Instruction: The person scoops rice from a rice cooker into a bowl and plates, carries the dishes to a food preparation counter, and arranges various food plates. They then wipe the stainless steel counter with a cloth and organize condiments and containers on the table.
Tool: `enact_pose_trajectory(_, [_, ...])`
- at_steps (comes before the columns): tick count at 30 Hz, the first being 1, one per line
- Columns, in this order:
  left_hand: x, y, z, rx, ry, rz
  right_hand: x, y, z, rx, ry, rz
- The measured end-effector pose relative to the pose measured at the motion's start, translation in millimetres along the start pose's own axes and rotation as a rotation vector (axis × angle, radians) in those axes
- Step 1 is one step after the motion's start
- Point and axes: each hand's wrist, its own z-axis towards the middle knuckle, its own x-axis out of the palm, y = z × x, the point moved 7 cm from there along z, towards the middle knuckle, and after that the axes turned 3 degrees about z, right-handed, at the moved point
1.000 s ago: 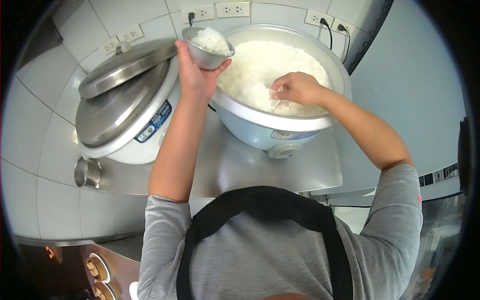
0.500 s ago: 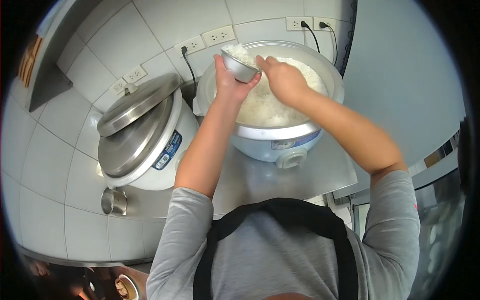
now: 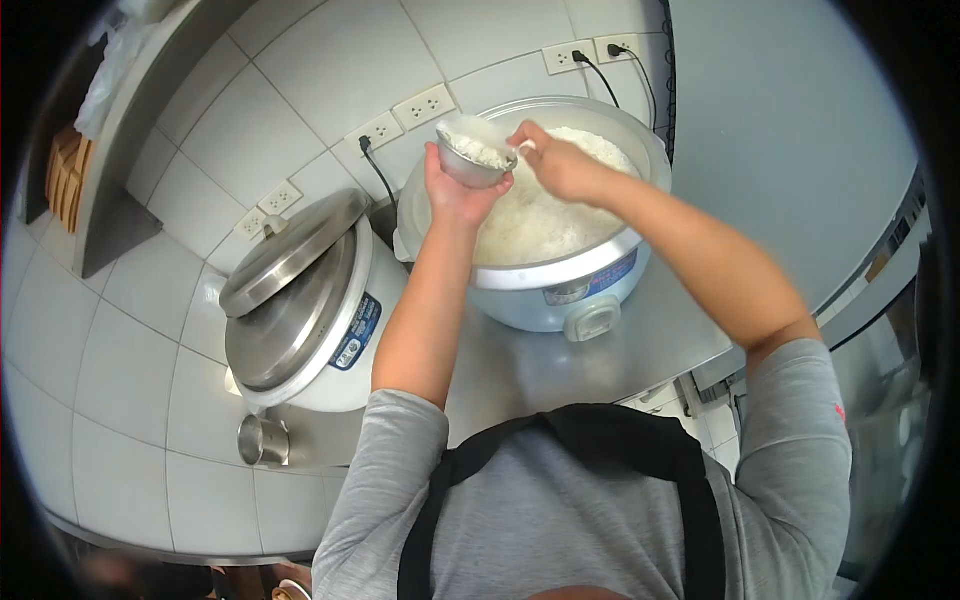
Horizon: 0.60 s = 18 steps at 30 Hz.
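My left hand (image 3: pixel 462 195) is wrapped around a small metal bowl (image 3: pixel 470 172), holding it up over the left side of the open rice cooker (image 3: pixel 560 275). White rice (image 3: pixel 480 153) fills the bowl, which leans slightly. My right hand (image 3: pixel 560 165) is closed at the bowl's right rim, gripping what looks like a rice paddle (image 3: pixel 473 128). Its pale, blurred blade lies across the top of the bowl; the fingers hide the handle. Below both hands, a large mass of cooked rice (image 3: pixel 545 225) sits in the cooker.
On the left stands a second cooker (image 3: pixel 375 345) with a metal lid (image 3: pixel 290 335) and another lid (image 3: pixel 295 260) leaning on top. A metal cup (image 3: pixel 263 440) sits near the steel counter's (image 3: pixel 560 375) left end. Plugged cords hang from wall outlets (image 3: pixel 570 57). A grey panel (image 3: pixel 790 140) rises at right.
The view has shifted and turned slightly. The paddle's pale blade now shows across the bowl's top, and the rice there looks flatter. My left hand still holds the bowl above the cooker.
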Motion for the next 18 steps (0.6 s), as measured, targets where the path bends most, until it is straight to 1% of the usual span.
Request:
enact_pose_trajectory(2, [4.1,3.6,-0.2,-0.04,0.14,0.064,10.6,25.5,-31.2,0.339,0.112,0.193])
enact_pose_trajectory(3, [6.1,4.2,-1.5,-0.061,0.207,0.096,14.7,21.3,-29.4,0.327,0.086,0.22])
enact_pose_trajectory(5, [11.2,-2.2,-5.5,-0.051,0.211,0.177,26.1,5.7,-23.1,0.302,0.043,0.262])
enact_pose_trajectory(8, [9.0,-12.8,-2.1,-0.064,0.23,0.239,4.6,6.2,-16.6,0.297,0.168,0.234])
enact_pose_trajectory(9, [5.5,-16.4,-2.8,-0.077,0.233,0.256,-10.0,-5.9,-7.7,0.301,0.281,0.257])
enact_pose_trajectory(11, [0.7,-28.9,-6.6,0.002,0.147,0.377,-44.4,-0.3,-9.5,0.415,0.156,0.292])
enact_pose_trajectory(12, [-1.2,-33.5,-7.8,0.042,0.105,0.434,-44.5,-1.7,-8.2,0.42,0.115,0.333])
enact_pose_trajectory(14, [-3.9,-34.9,-7.4,0.03,0.144,0.473,-32.0,-9.4,-6.1,0.437,0.033,0.425])
enact_pose_trajectory(15, [-3.4,-36.4,-6.2,0.024,0.162,0.494,-13.0,-6.1,-9.0,0.449,0.063,0.477])
enact_pose_trajectory(17, [-0.4,-36.0,-4.3,0.016,0.163,0.434,31.5,3.3,-21.0,0.465,0.12,0.581])
enact_pose_trajectory(18, [-1.2,-34.3,-5.2,0.01,0.163,0.404,42.3,0.0,-21.2,0.458,0.123,0.602])
